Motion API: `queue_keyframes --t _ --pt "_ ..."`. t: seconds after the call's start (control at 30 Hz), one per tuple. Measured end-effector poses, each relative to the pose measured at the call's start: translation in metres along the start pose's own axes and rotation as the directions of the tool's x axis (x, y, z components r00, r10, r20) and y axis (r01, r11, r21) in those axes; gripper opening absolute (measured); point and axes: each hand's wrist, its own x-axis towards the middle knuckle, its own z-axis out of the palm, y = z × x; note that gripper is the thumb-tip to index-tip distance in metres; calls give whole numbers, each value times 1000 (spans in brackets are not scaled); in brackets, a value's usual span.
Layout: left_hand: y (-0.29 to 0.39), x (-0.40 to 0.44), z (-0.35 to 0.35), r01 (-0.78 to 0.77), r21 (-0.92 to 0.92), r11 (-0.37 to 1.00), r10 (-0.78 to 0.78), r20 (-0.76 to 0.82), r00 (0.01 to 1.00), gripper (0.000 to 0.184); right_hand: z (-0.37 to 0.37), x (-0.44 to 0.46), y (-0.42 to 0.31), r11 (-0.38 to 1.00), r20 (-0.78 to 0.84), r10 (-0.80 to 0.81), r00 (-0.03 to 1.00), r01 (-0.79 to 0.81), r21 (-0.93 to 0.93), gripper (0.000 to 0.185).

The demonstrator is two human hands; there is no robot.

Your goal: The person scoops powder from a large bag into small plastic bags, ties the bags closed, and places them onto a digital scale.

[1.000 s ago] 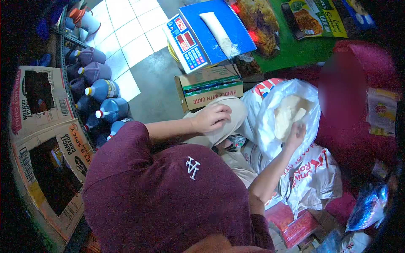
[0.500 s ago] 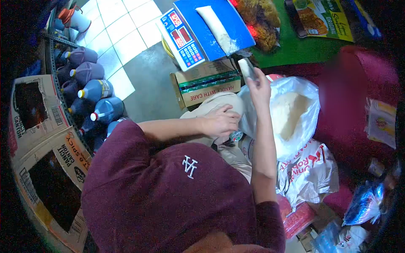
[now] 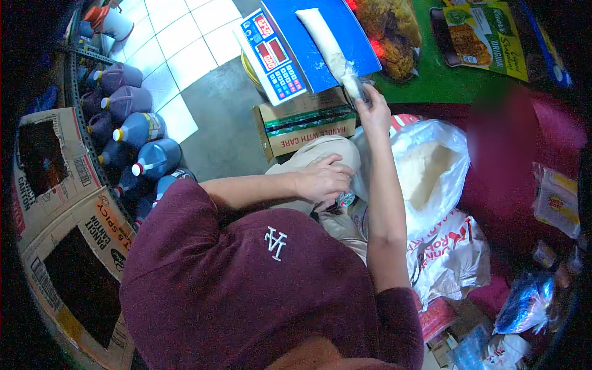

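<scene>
My right hand (image 3: 373, 111) grips a small scoop (image 3: 356, 89) with white powder on it. The scoop's tip is at the near end of a long, narrow plastic bag (image 3: 325, 43), which is partly filled with white powder. That bag lies on the blue platform of a digital scale (image 3: 280, 58), with some powder spilled beside it. My left hand (image 3: 325, 179) rests on my knee with its fingers loosely bent and holds nothing I can see. Just beneath its fingers, a small green-and-white item (image 3: 345, 200) is partly hidden. Right of my right forearm stands an open plastic sack of white powder (image 3: 425, 172).
Under the scale sits a cardboard box (image 3: 305, 126). Bagged brown food (image 3: 391, 37) and a yellow-green seasoning pack (image 3: 484, 40) lie on the green surface (image 3: 431, 86). Jugs of dark liquid (image 3: 157, 158) line the left, beside cut-open cartons (image 3: 77, 209). A printed white bag (image 3: 450, 259) is at right.
My right hand has moved slightly up and left, bringing the scoop from beside the scale to the narrow bag's end. The scoop has tipped toward the bag. My left hand stays on the knee.
</scene>
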Motion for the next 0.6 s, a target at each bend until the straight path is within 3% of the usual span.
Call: queue_keyframes --t 0.37,0.47,0.53,0.6 --pt "3 0 -2 28 -58 998 -29 -12 1000 20 7 -3 4 999 -24 21 999 -21 29 44" --pt "4 0 -3 35 -70 997 -36 -13 999 19 14 -10 18 982 -69 29 997 -16 187 46" --pt "3 1 -2 36 -68 997 -37 -14 999 19 2 -25 3 834 -63 123 990 -69 548 47" --pt "3 1 -1 25 -76 997 -29 -59 998 19 -21 -36 -12 783 -109 155 982 -55 620 47"
